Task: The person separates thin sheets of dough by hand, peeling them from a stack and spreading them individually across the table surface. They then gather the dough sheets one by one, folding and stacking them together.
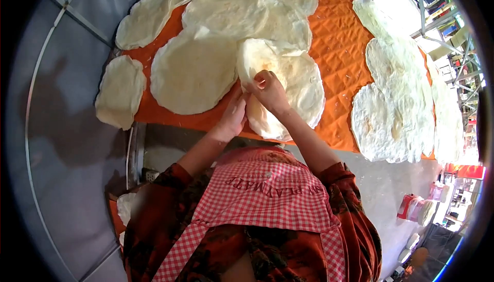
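Note:
A thin, pale round flatbread (256,55) is raised and partly folded at the near edge of the orange cloth. My left hand (234,113) grips its left edge from below, thumb along the side. Curled in a pinch, my right hand (271,94) is on the sheet's surface, close above the left fingers; exactly what its fingertips grasp is partly hidden. Another flatbread (307,89) shows beneath and to the right. A large round one (193,73) lies flat just left of my hands.
An orange quilted cloth (337,40) covers the table. Overlapping flatbreads (231,12) lie along the far side, with more (393,112) on the right. One small piece (121,91) hangs over the left edge. A grey tarp wall (67,102) closes off the left.

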Motion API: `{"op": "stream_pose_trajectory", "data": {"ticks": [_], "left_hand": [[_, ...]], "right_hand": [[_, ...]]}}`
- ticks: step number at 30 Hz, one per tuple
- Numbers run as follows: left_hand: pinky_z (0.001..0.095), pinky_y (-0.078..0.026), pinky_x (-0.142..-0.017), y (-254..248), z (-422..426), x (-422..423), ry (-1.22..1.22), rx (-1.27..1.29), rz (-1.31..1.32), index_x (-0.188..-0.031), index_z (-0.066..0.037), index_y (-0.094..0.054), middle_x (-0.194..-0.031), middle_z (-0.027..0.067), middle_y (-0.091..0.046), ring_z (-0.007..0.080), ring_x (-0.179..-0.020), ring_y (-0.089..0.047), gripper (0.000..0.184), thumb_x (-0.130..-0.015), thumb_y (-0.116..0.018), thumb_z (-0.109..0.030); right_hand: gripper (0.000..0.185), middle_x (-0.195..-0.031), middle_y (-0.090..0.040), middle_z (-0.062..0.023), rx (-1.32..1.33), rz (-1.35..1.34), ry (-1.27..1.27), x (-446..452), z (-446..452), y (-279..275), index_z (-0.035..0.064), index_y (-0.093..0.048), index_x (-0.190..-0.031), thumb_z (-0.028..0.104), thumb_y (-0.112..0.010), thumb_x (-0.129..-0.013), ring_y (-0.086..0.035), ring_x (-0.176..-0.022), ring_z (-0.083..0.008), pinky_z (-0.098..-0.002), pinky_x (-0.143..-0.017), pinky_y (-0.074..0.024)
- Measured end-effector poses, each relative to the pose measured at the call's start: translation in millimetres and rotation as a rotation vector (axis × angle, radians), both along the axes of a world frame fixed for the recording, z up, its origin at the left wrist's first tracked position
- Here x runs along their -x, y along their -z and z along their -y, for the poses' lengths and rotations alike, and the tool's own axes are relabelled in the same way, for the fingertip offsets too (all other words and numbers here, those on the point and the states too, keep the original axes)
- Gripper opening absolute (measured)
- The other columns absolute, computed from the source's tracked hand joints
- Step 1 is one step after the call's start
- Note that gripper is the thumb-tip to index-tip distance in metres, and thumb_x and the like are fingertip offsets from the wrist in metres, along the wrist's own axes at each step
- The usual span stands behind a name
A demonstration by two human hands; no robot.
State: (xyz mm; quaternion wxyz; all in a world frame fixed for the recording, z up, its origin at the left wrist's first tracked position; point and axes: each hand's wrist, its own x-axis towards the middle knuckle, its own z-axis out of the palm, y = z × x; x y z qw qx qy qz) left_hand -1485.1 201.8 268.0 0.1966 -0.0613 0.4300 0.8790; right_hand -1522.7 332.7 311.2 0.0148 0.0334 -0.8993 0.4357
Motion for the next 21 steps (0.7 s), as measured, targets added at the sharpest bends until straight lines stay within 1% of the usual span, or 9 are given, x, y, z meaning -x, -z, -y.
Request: {"op": "stream_pose_trajectory", "data": {"ticks": [7, 8, 13, 16, 17, 18, 19, 20, 21], "left_hand": [[0.0283, -0.040, -0.094, -23, 0, 8, 0.017, 0.146, -0.116, -0.135, -0.004, -0.036, -0.124, 0.0054, -0.051, 0.0130, -0.112, -0.048, 0.048, -0.093, -0.052, -0.021], [0.0286, -0.041, -0.093, -21, -1, 9, 0.029, 0.190, -0.131, -0.133, -0.004, -0.039, -0.122, 0.0056, -0.052, 0.0134, -0.111, -0.049, 0.046, -0.092, -0.052, -0.018], [0.0291, -0.043, -0.091, 1, -9, 11, -0.092, 0.371, -0.244, -0.124, -0.004, -0.049, -0.113, 0.0072, -0.058, 0.0158, -0.103, -0.054, 0.039, -0.085, -0.050, -0.004], [0.0294, -0.045, -0.088, 57, 3, 31, -0.252, 0.595, -0.052, -0.117, -0.005, -0.052, -0.111, 0.0069, -0.058, 0.0160, -0.101, -0.055, 0.035, -0.082, -0.048, 0.000], [0.0319, -0.049, -0.080, 48, 16, 37, -0.246, 0.500, 0.028, -0.109, -0.004, -0.055, -0.100, 0.0054, -0.060, 0.0156, -0.092, -0.058, 0.027, -0.082, -0.052, -0.002], [0.0346, -0.051, -0.070, 22, 26, 42, -0.308, 0.390, 0.092, -0.104, -0.004, -0.056, -0.088, 0.0047, -0.061, 0.0166, -0.079, -0.059, 0.022, -0.082, -0.055, -0.003], [0.0360, -0.051, -0.066, 45, 60, 58, -0.292, 0.339, 0.072, -0.103, -0.004, -0.057, -0.084, 0.0053, -0.061, 0.0179, -0.075, -0.060, 0.022, -0.081, -0.059, -0.006], [0.0367, -0.053, -0.076, 28, 77, 61, -0.287, 0.344, 0.115, -0.112, -0.002, -0.056, -0.098, 0.0098, -0.062, 0.0212, -0.088, -0.062, 0.030, -0.083, -0.059, -0.010], [0.0356, -0.053, -0.071, -9, 86, 56, -0.298, 0.305, 0.140, -0.108, -0.003, -0.057, -0.094, 0.0077, -0.063, 0.0202, -0.083, -0.063, 0.030, -0.080, -0.064, -0.009]], "right_hand": [[0.025, -0.085, -0.063, -0.0106, 0.538, 0.255, 0.054, 9, -27, 21, -0.0016, -0.064, -0.095, 0.020, -0.060, -0.082, -0.056, -0.081, -0.0145, -0.0283, -0.073, -0.0448], [0.024, -0.071, -0.061, -0.0164, 0.513, 0.145, 0.059, 10, -28, 25, -0.0034, -0.060, -0.084, 0.020, -0.059, -0.082, -0.056, -0.066, -0.0229, -0.0319, -0.064, -0.0456], [0.012, -0.070, -0.056, -0.0245, 0.075, -0.147, 0.086, 2, -29, 21, -0.0016, -0.057, -0.079, 0.010, -0.054, -0.079, -0.054, -0.063, -0.0365, -0.0394, -0.060, -0.0453], [0.009, -0.074, -0.056, -0.0271, 0.019, -0.187, 0.064, 8, -44, 1, -0.0006, -0.057, -0.081, 0.006, -0.053, -0.078, -0.052, -0.066, -0.0439, -0.0424, -0.061, -0.0461], [0.008, -0.075, -0.056, -0.0276, 0.005, -0.162, 0.061, 12, -60, -8, -0.0002, -0.057, -0.082, 0.006, -0.052, -0.078, -0.051, -0.068, -0.0460, -0.0433, -0.062, -0.0464], [0.009, -0.070, -0.062, -0.0210, 0.040, -0.269, 0.086, 12, -88, -20, 0.0010, -0.059, -0.084, 0.007, -0.054, -0.081, -0.057, -0.059, -0.0371, -0.0386, -0.057, -0.0478], [0.009, -0.069, -0.066, -0.0111, 0.420, 0.004, 0.223, 12, -116, -29, 0.0021, -0.062, -0.085, 0.009, -0.057, -0.083, -0.061, -0.057, -0.0208, -0.0312, -0.053, -0.0471], [0.010, -0.070, -0.065, -0.0038, 0.470, 0.068, 0.301, 4, -151, -44, 0.0020, -0.064, -0.089, 0.009, -0.058, -0.084, -0.059, -0.060, -0.0093, -0.0250, -0.052, -0.0459], [0.013, -0.072, -0.065, -0.0045, 0.437, -0.007, 0.339, -3, -188, -45, 0.0012, -0.065, -0.092, 0.007, -0.056, -0.083, -0.061, -0.062, -0.0110, -0.0260, -0.055, -0.0484]]}}
